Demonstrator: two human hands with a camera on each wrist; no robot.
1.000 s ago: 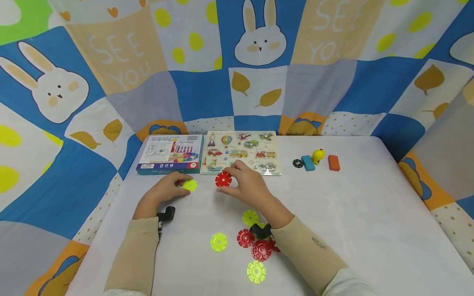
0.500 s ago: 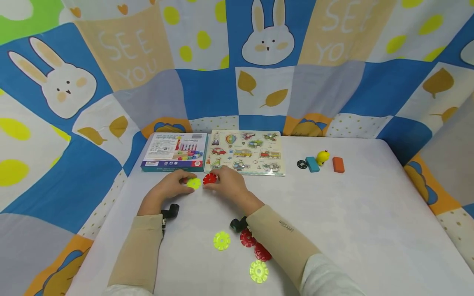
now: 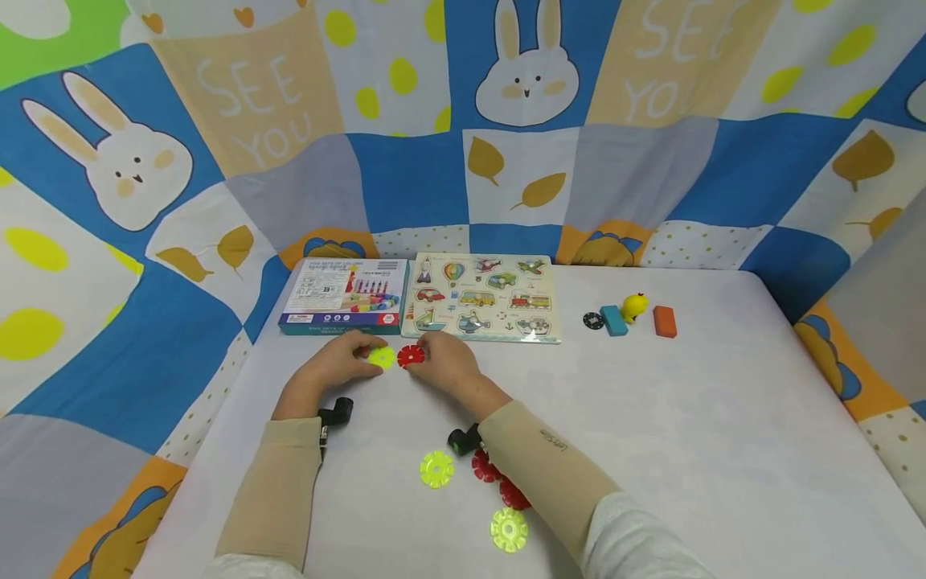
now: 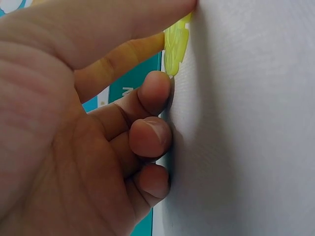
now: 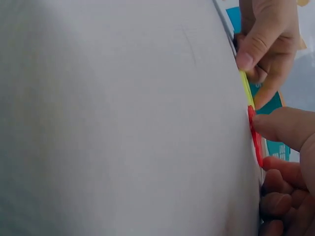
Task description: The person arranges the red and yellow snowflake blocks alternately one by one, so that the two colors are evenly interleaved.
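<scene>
My left hand (image 3: 334,367) pinches a yellow-green notched plastic disc (image 3: 382,358) between thumb and index finger, low over the white table. In the left wrist view that disc (image 4: 177,46) stands partly hidden behind the thumb, the other fingers curled below. My right hand (image 3: 448,366) pinches a red notched disc (image 3: 411,356) by its edges, just right of the yellow-green one. Seen from the right wrist, the red disc (image 5: 255,135) and the yellow-green disc (image 5: 246,88) line up edge to edge near the tabletop.
Behind the hands lie a boxed set (image 3: 343,297) and a vehicle puzzle board (image 3: 483,299). Yellow-green discs (image 3: 437,469) and red discs (image 3: 485,466) lie nearer me, partly under the right forearm. A black disc (image 3: 593,321), blue block (image 3: 614,321), yellow toy (image 3: 634,306) and orange block (image 3: 665,322) sit back right.
My right hand has moved left with the red disc and lowered it beside the yellow-green one. My left hand has stayed nearly in place, still holding its disc. The view shifted slightly.
</scene>
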